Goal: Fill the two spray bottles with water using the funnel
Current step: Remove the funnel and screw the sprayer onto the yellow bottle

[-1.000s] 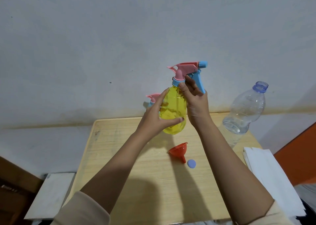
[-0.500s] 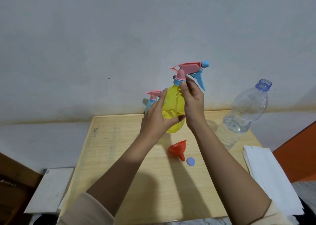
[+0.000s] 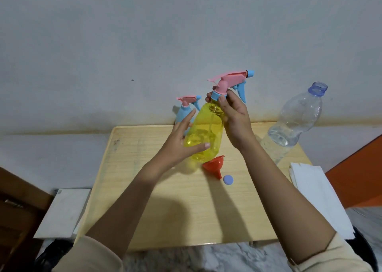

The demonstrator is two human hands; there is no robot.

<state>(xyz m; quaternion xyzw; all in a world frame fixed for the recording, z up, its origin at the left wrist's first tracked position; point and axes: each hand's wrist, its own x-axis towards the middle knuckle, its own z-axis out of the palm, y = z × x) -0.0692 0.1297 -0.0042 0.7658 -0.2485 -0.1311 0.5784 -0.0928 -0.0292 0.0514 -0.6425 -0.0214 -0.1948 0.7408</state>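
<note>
- We hold the yellow bottle tilted in the air above the far part of the table, and no water shows inside it.
- Its spray head is still seated on the neck, so we judge this step to be unscrewing it. Nothing has been poured yet.
- Our right hand pinches the blue collar of the spray head between curled fingers and thumb.
- Our left hand grips the yellow body, thumb across the front and fingers spread behind.
- The blue bottle stands at the far edge, just behind our left hand, with its head also on. We cannot tell whether it holds any water.
- The funnel lies on its side on the table, just below the yellow bottle and unused.
- The water bottle stands open at the right, partly full. Its cap lies beside the funnel.
- Left to do: both heads off, funnel in, pour, twice over.
- We count two spray bottles, one funnel, one water bottle and one cap.
- One stack of paper lies at the right edge.
</note>
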